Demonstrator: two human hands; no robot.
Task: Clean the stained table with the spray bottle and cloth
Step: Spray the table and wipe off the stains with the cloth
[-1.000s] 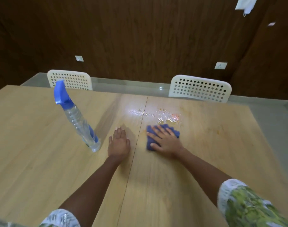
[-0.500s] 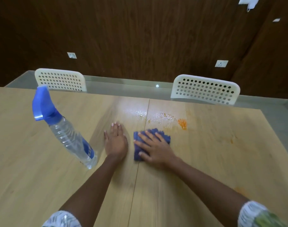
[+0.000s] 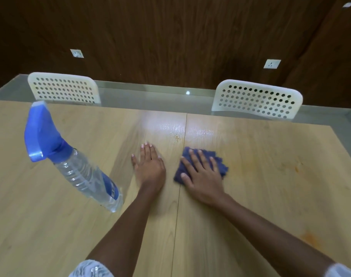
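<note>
R hand (image 3: 202, 176) presses flat, fingers spread, on folded dark-blue cloth (image 3: 220, 163) to scrub; L hand (image 3: 150, 166) w/ straight fingers braces on light wood table (image 3: 270, 196), clear blue-capped spray bottle (image 3: 80, 170) parked left of it.

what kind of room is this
Probably a meeting or office room, though that is a guess: a long wooden table made of joined panels, two white perforated chairs pushed in on the far side, and dark wood-panelled walls with power sockets.
</note>
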